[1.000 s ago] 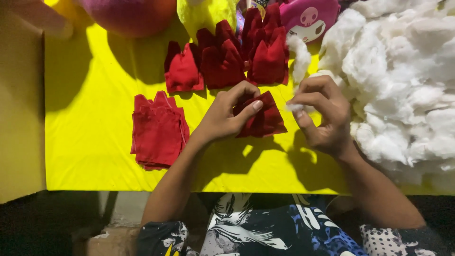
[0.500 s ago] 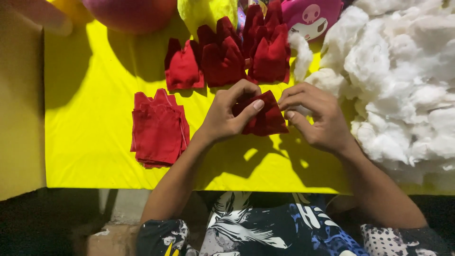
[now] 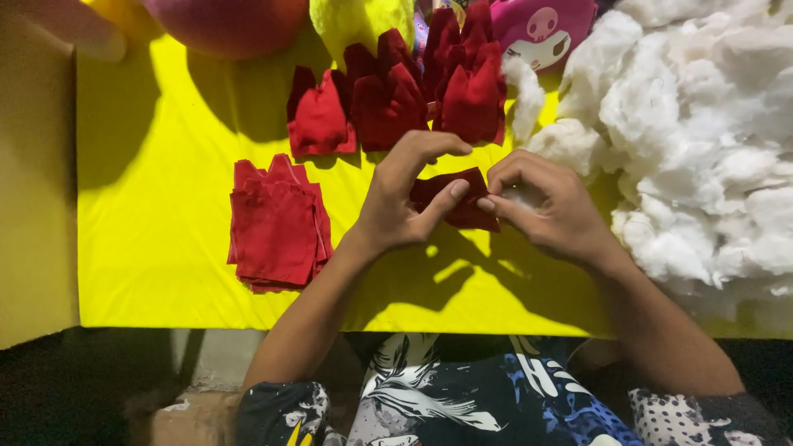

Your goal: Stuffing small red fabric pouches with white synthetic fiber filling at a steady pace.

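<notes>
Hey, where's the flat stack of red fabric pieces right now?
In the head view, the flat stack of red fabric pieces lies on the yellow cloth, just off the left hand toward the person's left.

No packages, labels, signs or screens show anywhere in this view; nothing of that kind lies on the surface or around it from twelve o'clock round to six.
</notes>
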